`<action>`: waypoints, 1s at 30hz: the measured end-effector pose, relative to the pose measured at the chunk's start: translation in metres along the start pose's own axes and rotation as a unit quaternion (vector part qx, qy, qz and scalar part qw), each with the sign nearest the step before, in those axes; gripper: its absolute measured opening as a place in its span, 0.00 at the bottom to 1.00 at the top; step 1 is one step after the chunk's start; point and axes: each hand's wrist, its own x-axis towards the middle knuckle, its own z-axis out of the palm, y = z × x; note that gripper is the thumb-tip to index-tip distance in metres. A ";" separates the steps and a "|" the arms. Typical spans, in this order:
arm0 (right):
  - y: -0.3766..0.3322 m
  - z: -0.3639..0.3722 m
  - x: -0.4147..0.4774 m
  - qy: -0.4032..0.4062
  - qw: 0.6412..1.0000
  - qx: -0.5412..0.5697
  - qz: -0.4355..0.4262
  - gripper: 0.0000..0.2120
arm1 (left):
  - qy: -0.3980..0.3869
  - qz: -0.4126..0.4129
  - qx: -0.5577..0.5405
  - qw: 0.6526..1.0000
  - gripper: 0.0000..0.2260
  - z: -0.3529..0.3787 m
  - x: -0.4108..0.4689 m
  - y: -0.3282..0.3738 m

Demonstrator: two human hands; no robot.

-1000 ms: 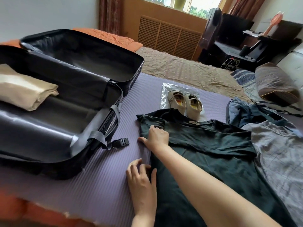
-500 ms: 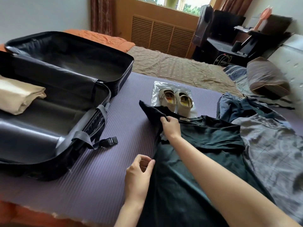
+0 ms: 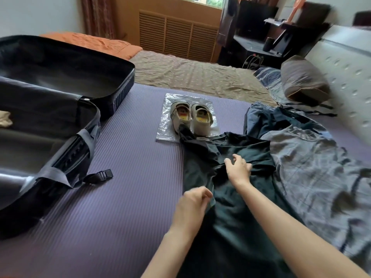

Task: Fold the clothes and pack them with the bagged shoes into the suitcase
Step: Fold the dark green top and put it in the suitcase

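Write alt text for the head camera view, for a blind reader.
A person's two hands work on a dark green T-shirt spread on a purple mat: the left hand grips its edge, the right hand rests on its chest. A black suitcase lies open to the left, bagged shoes beyond the shirt, grey clothes to the right.

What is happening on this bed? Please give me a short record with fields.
suitcase: open, at left, beige garment inside
dark green shirt: on purple mat, left side partly folded
left hand: grips shirt's left edge
right hand: rests on shirt, fingers spread
bagged shoes: beyond shirt, unpacked
grey garment: right of shirt, unfolded
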 end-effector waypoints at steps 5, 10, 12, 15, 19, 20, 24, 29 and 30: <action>-0.021 0.001 0.003 -0.004 0.996 -0.016 -0.090 0.24 | 0.072 0.064 0.081 0.992 0.11 -0.009 0.036 -0.033; -0.054 0.010 0.020 -0.087 0.976 0.033 -0.197 0.30 | -0.008 0.110 0.209 0.972 0.25 0.012 0.050 -0.050; -0.065 0.014 0.030 -0.103 0.964 0.023 -0.242 0.32 | -0.022 0.124 0.252 0.960 0.25 0.024 0.048 -0.060; -0.078 0.025 0.043 -0.120 0.948 -0.008 -0.294 0.23 | -0.002 0.113 0.286 0.952 0.22 0.031 0.045 -0.069; -0.086 0.035 0.057 -0.007 0.957 0.031 -0.288 0.10 | 0.017 0.114 0.291 0.950 0.22 0.033 0.044 -0.070; -0.088 0.033 0.061 0.027 0.964 0.092 -0.248 0.10 | 0.016 0.110 0.290 0.951 0.22 0.033 0.043 -0.069; -0.083 0.026 0.089 0.028 0.990 0.115 -0.071 0.13 | 0.018 0.103 0.292 0.951 0.22 0.034 0.044 -0.069; -0.072 0.032 0.091 0.019 0.993 0.088 -0.079 0.14 | 0.027 0.101 0.293 0.950 0.23 0.036 0.043 -0.069; -0.072 0.034 0.088 0.015 0.990 0.091 -0.106 0.15 | 0.027 0.101 0.293 0.950 0.23 0.036 0.043 -0.069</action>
